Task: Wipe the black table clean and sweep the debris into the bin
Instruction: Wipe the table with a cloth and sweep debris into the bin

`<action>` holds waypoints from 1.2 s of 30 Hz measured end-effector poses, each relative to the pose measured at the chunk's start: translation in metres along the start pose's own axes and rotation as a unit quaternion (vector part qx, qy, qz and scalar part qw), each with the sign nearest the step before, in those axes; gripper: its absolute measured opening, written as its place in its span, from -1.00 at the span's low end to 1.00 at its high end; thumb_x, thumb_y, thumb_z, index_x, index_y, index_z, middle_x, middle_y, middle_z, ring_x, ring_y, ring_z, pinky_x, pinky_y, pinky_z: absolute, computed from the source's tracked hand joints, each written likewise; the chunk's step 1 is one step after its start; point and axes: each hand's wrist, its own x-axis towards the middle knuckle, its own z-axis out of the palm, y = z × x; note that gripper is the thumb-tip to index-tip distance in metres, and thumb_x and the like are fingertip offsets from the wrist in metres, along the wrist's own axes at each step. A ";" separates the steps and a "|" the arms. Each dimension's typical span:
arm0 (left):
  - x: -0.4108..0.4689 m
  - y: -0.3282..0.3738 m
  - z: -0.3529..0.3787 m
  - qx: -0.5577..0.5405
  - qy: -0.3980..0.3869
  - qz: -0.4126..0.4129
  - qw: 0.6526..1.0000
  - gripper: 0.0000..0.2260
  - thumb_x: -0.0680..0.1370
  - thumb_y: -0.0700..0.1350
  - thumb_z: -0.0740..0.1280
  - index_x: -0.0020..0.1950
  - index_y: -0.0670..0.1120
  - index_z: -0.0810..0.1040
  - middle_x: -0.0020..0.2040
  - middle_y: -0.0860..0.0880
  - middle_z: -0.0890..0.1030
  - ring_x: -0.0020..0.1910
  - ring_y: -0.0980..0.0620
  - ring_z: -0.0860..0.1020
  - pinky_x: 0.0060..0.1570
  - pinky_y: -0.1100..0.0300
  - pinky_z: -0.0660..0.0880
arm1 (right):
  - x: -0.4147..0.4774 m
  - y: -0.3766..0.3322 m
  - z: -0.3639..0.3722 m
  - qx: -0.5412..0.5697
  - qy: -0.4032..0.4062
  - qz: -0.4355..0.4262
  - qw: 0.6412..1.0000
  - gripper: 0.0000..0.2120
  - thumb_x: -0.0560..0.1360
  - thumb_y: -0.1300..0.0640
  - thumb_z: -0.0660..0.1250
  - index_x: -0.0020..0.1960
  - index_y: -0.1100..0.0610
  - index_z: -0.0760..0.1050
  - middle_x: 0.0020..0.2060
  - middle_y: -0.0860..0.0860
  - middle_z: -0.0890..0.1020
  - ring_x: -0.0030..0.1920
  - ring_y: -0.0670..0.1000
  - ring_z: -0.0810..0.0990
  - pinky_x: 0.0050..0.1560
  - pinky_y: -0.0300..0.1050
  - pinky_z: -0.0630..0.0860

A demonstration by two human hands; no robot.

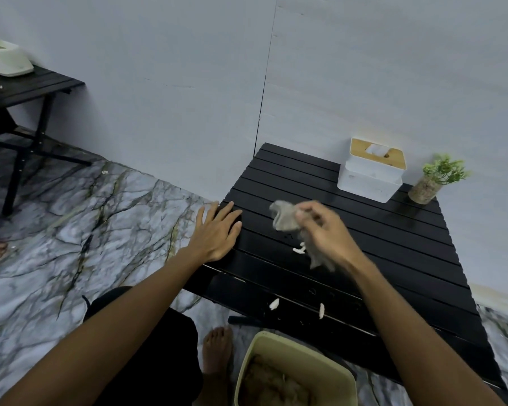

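Observation:
A low black slatted table [399, 259] stands against the wall. My right hand [324, 230] grips a grey cloth [285, 216] above the table's middle, the cloth hanging blurred. White debris bits lie just under the cloth [299, 249] and near the front edge [274, 303], [321, 311]. My left hand [216, 234] rests flat with fingers spread on the table's left edge. A pale green bin [248, 364] with crumpled waste inside stands on the floor below the front edge.
A white tissue box with a wooden lid [370, 169] and a small potted plant [434, 180] stand at the table's back. A second black table [27, 89] with a white box stands far left. My bare foot [217, 347] is on the marble floor beside the bin.

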 end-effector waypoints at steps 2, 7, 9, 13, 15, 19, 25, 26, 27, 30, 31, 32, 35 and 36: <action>0.000 0.003 0.002 0.008 0.002 0.011 1.000 -0.50 0.62 0.17 -0.12 0.53 0.08 0.22 0.59 0.07 0.10 0.57 -0.07 -0.03 0.49 -0.16 -0.18 | 0.032 0.000 -0.013 -0.009 0.057 0.055 0.997 -0.87 0.64 0.03 0.24 0.02 -0.02 0.56 -0.14 -0.03 0.63 -0.10 0.02 0.64 -0.03 -0.04 0.57; -0.003 0.007 0.010 0.034 0.012 0.033 0.999 -0.41 0.56 0.20 -0.20 0.53 0.07 0.22 0.58 0.06 0.13 0.57 -0.09 0.01 0.48 -0.12 -0.13 | 0.097 0.034 -0.009 -0.156 0.056 0.101 0.981 -0.89 0.54 -0.06 0.24 -0.06 -0.09 0.52 -0.08 -0.06 0.66 0.06 0.09 0.60 0.17 0.13 0.52; -0.005 0.008 0.012 0.038 0.017 0.034 0.999 -0.40 0.56 0.21 -0.21 0.54 0.07 0.22 0.58 0.07 0.13 0.57 -0.07 0.02 0.48 -0.08 -0.15 | 0.105 0.046 0.003 -0.237 0.003 0.100 0.966 -0.79 0.58 -0.11 0.21 0.09 -0.07 0.55 0.10 0.03 0.63 0.22 0.18 0.52 0.26 0.16 0.46; -0.005 0.007 0.014 0.032 0.029 0.035 0.998 -0.47 0.61 0.18 -0.14 0.53 0.07 0.23 0.58 0.07 0.16 0.57 -0.06 0.03 0.49 -0.07 -0.16 | 0.103 0.065 0.024 -0.377 -0.009 0.019 0.926 -0.45 0.64 -0.23 0.08 0.56 -0.02 0.24 0.47 0.07 0.33 0.45 0.20 0.26 0.41 0.22 0.24; -0.005 0.007 0.015 0.040 0.030 0.035 0.998 -0.50 0.63 0.17 -0.11 0.53 0.07 0.22 0.58 0.07 0.15 0.57 -0.05 0.02 0.49 -0.05 -0.16 | 0.108 0.080 0.028 -0.379 -0.062 -0.016 0.923 -0.44 0.67 -0.22 0.03 0.61 -0.08 0.10 0.59 0.01 0.19 0.58 0.17 0.10 0.54 0.21 0.11; -0.005 0.007 0.014 0.041 0.026 0.037 0.998 -0.49 0.63 0.17 -0.13 0.54 0.07 0.21 0.58 0.07 0.14 0.57 -0.04 0.02 0.49 -0.04 -0.17 | 0.109 0.096 0.030 -0.295 -0.125 -0.030 0.947 -0.53 0.71 -0.06 0.02 0.60 -0.04 0.15 0.60 -0.01 0.18 0.62 0.12 0.04 0.61 0.08 -0.08; -0.006 0.009 0.012 0.037 0.026 0.043 0.998 -0.44 0.59 0.20 -0.18 0.53 0.07 0.23 0.58 0.06 0.16 0.57 -0.05 0.02 0.49 -0.07 -0.15 | 0.077 0.086 0.024 -0.225 -0.145 -0.060 0.962 -0.60 0.72 0.06 0.09 0.55 -0.06 0.31 0.55 -0.06 0.31 0.60 0.02 0.09 0.54 -0.08 0.06; -0.006 0.009 0.012 0.041 0.024 0.044 0.998 -0.43 0.59 0.20 -0.18 0.54 0.07 0.22 0.58 0.06 0.15 0.57 -0.05 0.01 0.49 -0.07 -0.16 | 0.069 0.083 0.022 -0.221 -0.153 -0.067 0.961 -0.60 0.72 0.06 0.10 0.54 -0.07 0.32 0.54 -0.07 0.32 0.59 0.00 0.09 0.52 -0.10 0.07; -0.006 0.009 0.012 0.043 0.022 0.044 0.998 -0.43 0.59 0.21 -0.19 0.54 0.08 0.22 0.58 0.06 0.15 0.57 -0.05 0.01 0.49 -0.06 -0.16 | 0.061 0.082 0.021 -0.213 -0.159 -0.077 0.961 -0.61 0.71 0.07 0.12 0.53 -0.08 0.34 0.53 -0.08 0.34 0.59 -0.02 0.11 0.52 -0.12 0.07; -0.007 0.010 0.012 0.045 0.024 0.049 0.998 -0.42 0.58 0.21 -0.20 0.54 0.08 0.22 0.58 0.07 0.16 0.57 -0.05 0.02 0.49 -0.08 -0.15 | 0.038 0.077 0.014 -0.175 -0.179 -0.115 0.961 -0.63 0.70 0.14 0.17 0.49 -0.02 0.41 0.48 -0.06 0.43 0.53 -0.16 0.21 0.57 -0.20 0.08; -0.007 0.010 0.012 0.044 0.024 0.050 0.998 -0.42 0.58 0.21 -0.20 0.54 0.08 0.23 0.58 0.07 0.16 0.57 -0.05 0.02 0.49 -0.08 -0.14 | 0.031 0.075 0.012 -0.163 -0.186 -0.121 0.961 -0.63 0.69 0.17 0.18 0.48 0.00 0.44 0.46 -0.06 0.45 0.52 -0.20 0.25 0.57 -0.20 0.10; -0.007 0.011 0.012 0.043 0.023 0.051 0.998 -0.42 0.58 0.21 -0.19 0.54 0.08 0.23 0.58 0.07 0.16 0.57 -0.05 0.02 0.49 -0.08 -0.14 | 0.024 0.071 0.008 -0.151 -0.195 -0.120 0.962 -0.64 0.69 0.18 0.20 0.46 0.01 0.46 0.44 -0.07 0.47 0.50 -0.21 0.29 0.56 -0.19 0.15; -0.009 0.014 0.014 0.046 0.017 0.060 0.997 -0.44 0.60 0.21 -0.18 0.54 0.08 0.21 0.58 0.06 0.15 0.58 -0.04 0.00 0.49 -0.09 -0.16 | 0.010 0.066 -0.009 -0.098 -0.207 -0.075 0.971 -0.68 0.68 0.12 0.22 0.40 -0.05 0.52 0.36 -0.05 0.57 0.45 -0.10 0.43 0.47 -0.08 0.37; -0.009 0.016 0.015 0.046 0.016 0.063 0.997 -0.44 0.60 0.21 -0.18 0.54 0.08 0.21 0.58 0.06 0.14 0.58 -0.04 0.00 0.49 -0.09 -0.17 | 0.009 0.063 -0.018 -0.085 -0.194 -0.052 0.976 -0.69 0.68 0.08 0.23 0.38 -0.11 0.54 0.30 0.03 0.62 0.36 0.03 0.54 0.37 0.03 0.49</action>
